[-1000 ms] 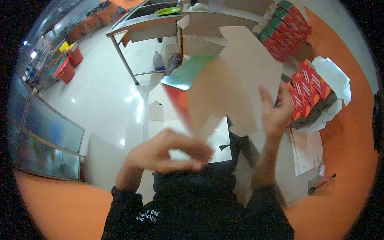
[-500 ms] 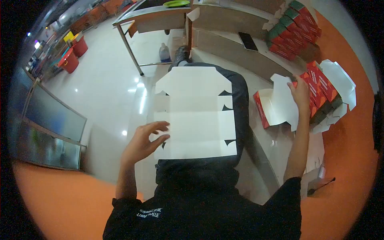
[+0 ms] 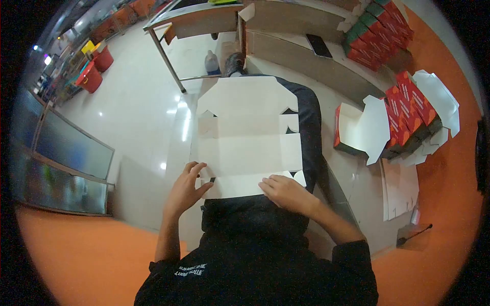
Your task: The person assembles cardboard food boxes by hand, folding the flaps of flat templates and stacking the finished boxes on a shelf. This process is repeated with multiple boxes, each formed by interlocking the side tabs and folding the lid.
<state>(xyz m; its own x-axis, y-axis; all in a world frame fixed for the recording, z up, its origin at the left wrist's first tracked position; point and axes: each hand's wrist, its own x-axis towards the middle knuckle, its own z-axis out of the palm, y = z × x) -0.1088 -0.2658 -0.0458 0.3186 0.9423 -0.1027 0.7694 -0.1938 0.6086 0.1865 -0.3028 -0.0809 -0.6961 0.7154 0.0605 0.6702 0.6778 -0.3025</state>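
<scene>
A flat cardboard box blank [image 3: 250, 150], white side up with notched flaps, lies across my lap. My left hand [image 3: 186, 187] is at its near left corner, thumb and fingers apart, touching or almost touching the side flap. My right hand [image 3: 285, 191] has its fingers pressed together on the near right edge, the thumb hidden underneath. The near right side flap by that hand looks bent. To the right, a folded box [image 3: 352, 130] with red sides and a white inside stands with its lid raised.
Red folded boxes [image 3: 413, 104] stand beside the raised-lid box, and more are stacked [image 3: 377, 38] farther back. Flat white sheets [image 3: 399, 188] lie at the right. A phone [image 3: 319, 46] rests on the step. A table [image 3: 204, 25] stands ahead; red buckets [image 3: 89, 76] are far left.
My right hand has left the raised-lid box on the right and come down to the blank's near right edge. My left hand has moved slightly nearer to the blank's near left corner.
</scene>
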